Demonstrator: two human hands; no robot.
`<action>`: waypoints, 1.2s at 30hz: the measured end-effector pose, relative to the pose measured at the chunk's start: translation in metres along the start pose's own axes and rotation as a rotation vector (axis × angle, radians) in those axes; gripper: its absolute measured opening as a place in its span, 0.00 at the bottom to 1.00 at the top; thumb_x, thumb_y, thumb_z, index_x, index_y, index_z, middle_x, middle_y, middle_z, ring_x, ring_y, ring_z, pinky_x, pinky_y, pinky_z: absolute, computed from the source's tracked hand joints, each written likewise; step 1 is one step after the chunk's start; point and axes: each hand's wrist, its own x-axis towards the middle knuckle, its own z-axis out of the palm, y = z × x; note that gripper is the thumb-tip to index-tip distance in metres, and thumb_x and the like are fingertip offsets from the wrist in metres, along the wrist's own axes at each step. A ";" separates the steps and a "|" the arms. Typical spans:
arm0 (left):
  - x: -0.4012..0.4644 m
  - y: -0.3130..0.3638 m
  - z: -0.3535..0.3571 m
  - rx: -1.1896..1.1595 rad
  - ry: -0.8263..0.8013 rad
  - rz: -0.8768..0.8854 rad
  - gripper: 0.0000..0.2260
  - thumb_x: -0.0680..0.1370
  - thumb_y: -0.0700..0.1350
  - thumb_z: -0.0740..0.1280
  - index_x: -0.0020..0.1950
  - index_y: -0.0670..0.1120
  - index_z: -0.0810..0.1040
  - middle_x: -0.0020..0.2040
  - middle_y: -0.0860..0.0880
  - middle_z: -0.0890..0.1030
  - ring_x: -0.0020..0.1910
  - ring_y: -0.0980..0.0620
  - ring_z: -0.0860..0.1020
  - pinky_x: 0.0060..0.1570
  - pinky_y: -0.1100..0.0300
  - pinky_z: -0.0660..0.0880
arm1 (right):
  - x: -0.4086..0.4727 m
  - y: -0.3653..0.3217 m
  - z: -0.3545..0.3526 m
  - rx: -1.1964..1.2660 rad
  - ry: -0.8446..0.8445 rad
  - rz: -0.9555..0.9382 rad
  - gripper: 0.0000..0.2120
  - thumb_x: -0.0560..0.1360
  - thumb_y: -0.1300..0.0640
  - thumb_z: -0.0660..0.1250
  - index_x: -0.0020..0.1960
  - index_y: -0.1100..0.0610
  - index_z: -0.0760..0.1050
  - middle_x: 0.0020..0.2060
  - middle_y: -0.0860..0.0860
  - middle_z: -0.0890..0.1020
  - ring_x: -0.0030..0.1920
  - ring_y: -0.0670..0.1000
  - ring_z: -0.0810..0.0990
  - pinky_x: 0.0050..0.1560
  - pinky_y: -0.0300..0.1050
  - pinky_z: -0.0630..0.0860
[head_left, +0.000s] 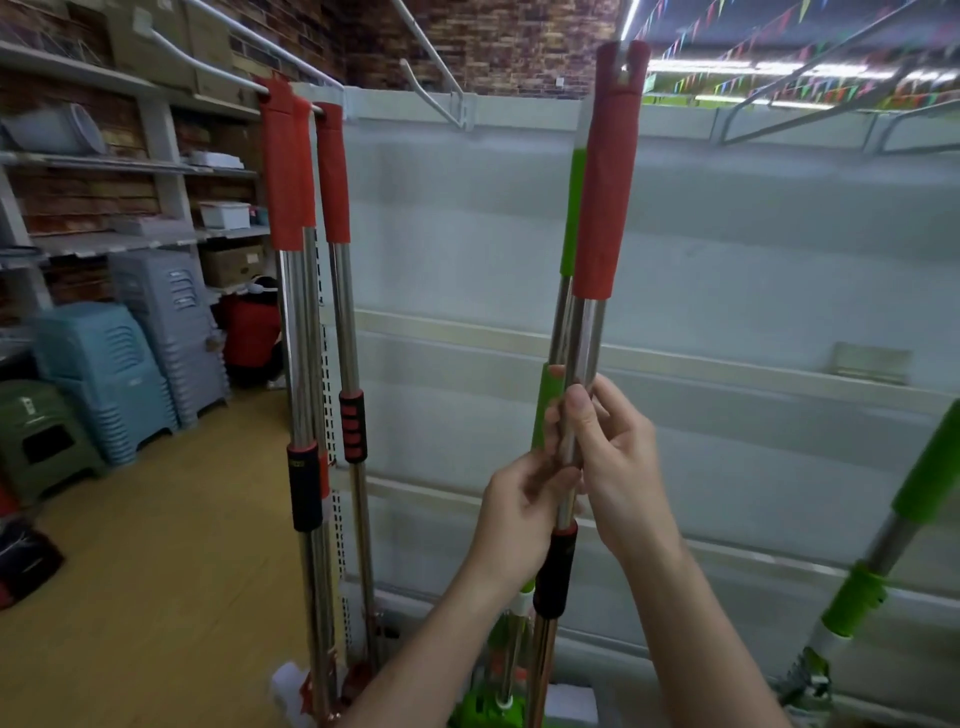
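- Red-sleeved mop pole (607, 182): held upright in front of the bare white shelf back (727, 249), with the slotted hanging tip up near the overhead rail arms (434, 57).
- Pinched on its steel tube by the right hand (618, 467), thumb in front and fingers curled behind, just above the black foam collar (555, 571).
- Pressed close against a green-sleeved pole (572, 208), which seems to be clasped by the curled fingers of the left hand (522, 499). Hard to tell how much of the red one's tube is caught in that grip as well.
- Step in hand, by the look of it: parting the two poles, or sorting them by colour before hanging.
- Next move probably calls for sliding the red pole free of the green one, then lifting it until the slot at the tip catches a rail arm, as with the hanging red mops (306, 171) to the left. Worth keeping the long pole plumb so the mop heads below stay untangled.
- Another green mop (922, 483) leaning at the far right, well apart.
- Faint lettering on one hanging mop's black collar (301, 486) and a label on a green stool (31, 431): both too small to read. No legible brand anywhere.
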 end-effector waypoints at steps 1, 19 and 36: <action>-0.002 0.001 0.002 -0.007 0.011 0.000 0.10 0.81 0.38 0.66 0.52 0.53 0.83 0.44 0.56 0.87 0.47 0.57 0.85 0.49 0.63 0.78 | -0.001 -0.002 0.000 0.004 0.001 0.002 0.13 0.78 0.51 0.65 0.56 0.58 0.80 0.36 0.54 0.76 0.32 0.50 0.73 0.32 0.39 0.73; -0.037 0.021 0.019 -0.227 -0.021 -0.070 0.12 0.80 0.35 0.68 0.51 0.50 0.87 0.47 0.46 0.88 0.43 0.54 0.82 0.44 0.62 0.78 | -0.033 -0.033 -0.001 -0.058 0.038 -0.033 0.13 0.78 0.51 0.65 0.51 0.63 0.77 0.34 0.55 0.74 0.35 0.55 0.71 0.32 0.43 0.70; -0.078 0.065 -0.004 -0.173 -0.168 0.009 0.10 0.81 0.38 0.68 0.51 0.53 0.85 0.49 0.43 0.88 0.48 0.50 0.86 0.48 0.59 0.81 | -0.076 -0.079 0.029 -0.070 0.134 -0.059 0.14 0.78 0.51 0.65 0.58 0.57 0.81 0.35 0.54 0.77 0.36 0.53 0.75 0.35 0.44 0.75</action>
